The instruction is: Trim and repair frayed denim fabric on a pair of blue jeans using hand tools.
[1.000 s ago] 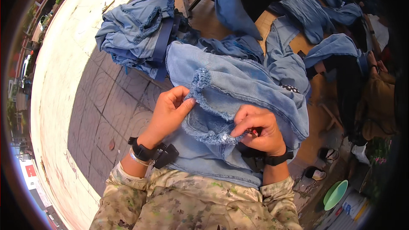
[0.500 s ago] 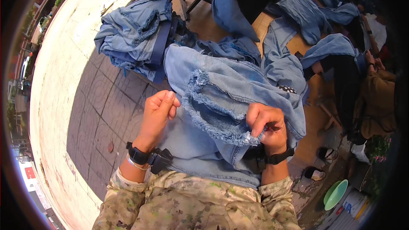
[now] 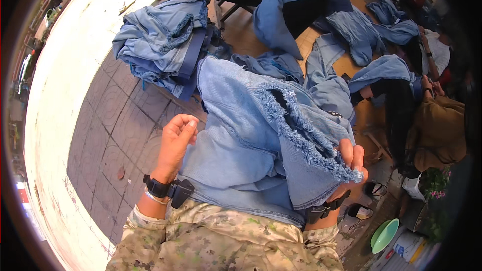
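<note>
Across my lap lies a light-blue denim garment [image 3: 241, 120] with a thick frayed hem [image 3: 307, 135] around one opening. My right hand [image 3: 355, 159] is closed on the lower right end of that hem, fingers on top and the rest of the hand partly behind the cloth. To the left of the garment, my left hand [image 3: 179, 135] is held up, apart from the hem, with its fingers curled and the thumb pressed to them. Whether anything small is pinched there I cannot make out.
A heap of similar frayed denim [image 3: 155, 40] sits beyond my left hand. More denim pieces [image 3: 326, 75] lie ahead, and other people sit at the right, one with dark trousers [image 3: 399, 115]. A green basin [image 3: 385, 236] and a pair of sandals [image 3: 360, 211] are at lower right.
My right hand has moved right and slightly down, pulling the frayed hem with it and stretching the opening out slantwise. The left hand has shifted slightly down and left.
</note>
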Demonstrator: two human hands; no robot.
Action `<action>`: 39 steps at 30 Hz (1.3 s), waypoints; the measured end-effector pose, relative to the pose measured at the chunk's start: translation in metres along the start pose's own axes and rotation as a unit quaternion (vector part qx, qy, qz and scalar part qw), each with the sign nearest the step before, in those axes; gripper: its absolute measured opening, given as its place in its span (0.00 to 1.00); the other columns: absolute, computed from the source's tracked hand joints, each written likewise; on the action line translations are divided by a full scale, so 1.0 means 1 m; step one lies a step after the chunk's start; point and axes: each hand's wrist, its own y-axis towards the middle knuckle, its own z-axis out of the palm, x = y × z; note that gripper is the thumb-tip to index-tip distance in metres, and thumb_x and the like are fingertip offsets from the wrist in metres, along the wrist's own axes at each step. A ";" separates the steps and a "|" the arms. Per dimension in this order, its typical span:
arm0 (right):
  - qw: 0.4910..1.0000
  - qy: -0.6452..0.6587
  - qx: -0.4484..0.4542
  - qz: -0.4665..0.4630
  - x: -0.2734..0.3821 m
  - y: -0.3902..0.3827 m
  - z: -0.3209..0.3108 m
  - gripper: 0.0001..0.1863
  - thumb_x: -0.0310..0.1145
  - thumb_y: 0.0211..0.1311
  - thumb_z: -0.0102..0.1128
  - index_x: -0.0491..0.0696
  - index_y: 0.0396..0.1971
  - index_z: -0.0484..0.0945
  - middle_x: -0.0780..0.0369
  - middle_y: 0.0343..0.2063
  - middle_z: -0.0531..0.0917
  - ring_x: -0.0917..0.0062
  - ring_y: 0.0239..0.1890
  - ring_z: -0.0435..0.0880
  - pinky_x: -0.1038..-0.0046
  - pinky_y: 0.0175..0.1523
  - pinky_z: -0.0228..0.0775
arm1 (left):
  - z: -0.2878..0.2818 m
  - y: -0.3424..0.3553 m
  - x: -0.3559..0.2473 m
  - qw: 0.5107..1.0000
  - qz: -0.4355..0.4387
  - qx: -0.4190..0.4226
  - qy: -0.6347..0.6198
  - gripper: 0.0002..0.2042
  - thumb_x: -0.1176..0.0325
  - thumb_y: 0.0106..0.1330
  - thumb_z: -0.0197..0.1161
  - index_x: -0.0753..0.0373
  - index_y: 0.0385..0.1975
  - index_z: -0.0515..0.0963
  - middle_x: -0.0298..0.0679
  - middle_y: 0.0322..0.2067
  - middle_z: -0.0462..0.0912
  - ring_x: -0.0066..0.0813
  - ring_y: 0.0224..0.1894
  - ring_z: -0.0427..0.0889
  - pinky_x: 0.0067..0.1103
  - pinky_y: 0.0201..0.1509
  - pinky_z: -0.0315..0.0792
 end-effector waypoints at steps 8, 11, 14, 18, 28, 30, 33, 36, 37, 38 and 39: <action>0.990 -0.067 -0.042 -0.119 0.013 -0.016 0.027 0.08 0.35 0.48 0.55 0.55 0.17 0.66 0.71 0.20 0.62 0.81 0.23 0.59 0.75 0.34 0.56 | 0.012 -0.004 -0.012 0.996 0.024 0.082 -0.015 0.08 0.64 0.69 0.57 0.62 0.38 0.75 0.28 0.25 0.75 0.12 0.26 0.72 0.12 0.32 0.67; 0.988 -0.122 -0.029 -0.093 0.011 -0.023 0.035 0.09 0.37 0.46 0.57 0.53 0.15 0.67 0.70 0.19 0.63 0.82 0.21 0.59 0.77 0.30 0.53 | 0.016 -0.014 -0.022 0.989 0.012 0.145 -0.042 0.12 0.60 0.70 0.56 0.64 0.40 0.75 0.29 0.26 0.75 0.12 0.28 0.73 0.12 0.34 0.68; 0.969 -0.247 -0.009 -0.022 0.006 -0.039 0.041 0.09 0.38 0.38 0.60 0.50 0.12 0.72 0.67 0.19 0.68 0.81 0.18 0.60 0.78 0.24 0.49 | 0.034 -0.027 -0.042 0.972 0.008 0.220 -0.087 0.18 0.55 0.67 0.60 0.65 0.43 0.75 0.31 0.29 0.77 0.15 0.30 0.73 0.14 0.35 0.67; 0.862 -0.434 0.198 0.173 -0.018 -0.035 0.072 0.07 0.29 0.37 0.58 0.43 0.21 0.79 0.62 0.24 0.74 0.78 0.23 0.69 0.78 0.26 0.56 | 0.054 -0.028 -0.044 0.953 0.063 0.239 -0.174 0.26 0.47 0.64 0.61 0.64 0.50 0.71 0.30 0.39 0.76 0.13 0.40 0.71 0.15 0.43 0.66; 0.742 -0.438 0.345 0.373 -0.068 -0.047 0.097 0.11 0.25 0.41 0.55 0.42 0.29 0.77 0.62 0.23 0.71 0.71 0.22 0.70 0.73 0.26 0.61 | 0.042 -0.001 -0.023 0.963 0.002 0.214 -0.163 0.12 0.65 0.70 0.57 0.67 0.46 0.76 0.32 0.38 0.83 0.15 0.37 0.79 0.15 0.44 0.72; 0.720 -0.442 0.363 0.394 -0.076 -0.048 0.100 0.09 0.25 0.41 0.54 0.42 0.27 0.75 0.61 0.21 0.70 0.66 0.21 0.71 0.69 0.26 0.61 | 0.043 0.002 -0.023 0.966 0.018 0.200 -0.163 0.11 0.66 0.70 0.56 0.67 0.45 0.77 0.32 0.37 0.83 0.14 0.35 0.78 0.15 0.42 0.72; 0.697 -0.431 0.400 0.412 -0.082 -0.050 0.097 0.07 0.25 0.39 0.54 0.42 0.23 0.73 0.60 0.20 0.69 0.62 0.22 0.71 0.65 0.26 0.59 | 0.044 0.006 -0.020 0.966 0.043 0.208 -0.145 0.11 0.66 0.70 0.56 0.66 0.44 0.77 0.32 0.37 0.83 0.13 0.35 0.78 0.14 0.42 0.72; 0.687 -0.419 0.430 0.410 -0.086 -0.051 0.096 0.06 0.25 0.39 0.53 0.42 0.21 0.70 0.59 0.19 0.68 0.61 0.22 0.71 0.64 0.26 0.59 | 0.044 0.005 -0.020 0.966 0.062 0.211 -0.138 0.11 0.66 0.70 0.56 0.66 0.45 0.77 0.32 0.37 0.83 0.13 0.35 0.78 0.14 0.41 0.72; 0.690 -0.424 0.423 0.407 -0.087 -0.050 0.097 0.06 0.25 0.39 0.53 0.42 0.21 0.69 0.59 0.19 0.68 0.60 0.22 0.71 0.63 0.26 0.59 | 0.044 0.002 -0.024 0.963 0.037 0.211 -0.162 0.10 0.67 0.71 0.55 0.65 0.43 0.77 0.29 0.36 0.82 0.11 0.35 0.76 0.14 0.42 0.71; 0.693 -0.429 0.416 0.404 -0.087 -0.049 0.097 0.06 0.25 0.39 0.53 0.42 0.20 0.68 0.59 0.19 0.68 0.60 0.22 0.71 0.63 0.26 0.59 | 0.045 0.001 -0.026 0.959 0.011 0.211 -0.187 0.08 0.67 0.71 0.55 0.64 0.42 0.77 0.26 0.36 0.81 0.09 0.36 0.74 0.13 0.43 0.69; 0.695 -0.426 0.414 0.405 -0.087 -0.050 0.098 0.06 0.25 0.39 0.53 0.42 0.20 0.68 0.59 0.19 0.68 0.60 0.22 0.71 0.63 0.26 0.59 | 0.043 0.002 -0.025 0.960 0.008 0.211 -0.185 0.08 0.67 0.71 0.55 0.64 0.42 0.77 0.26 0.36 0.81 0.09 0.36 0.74 0.13 0.43 0.69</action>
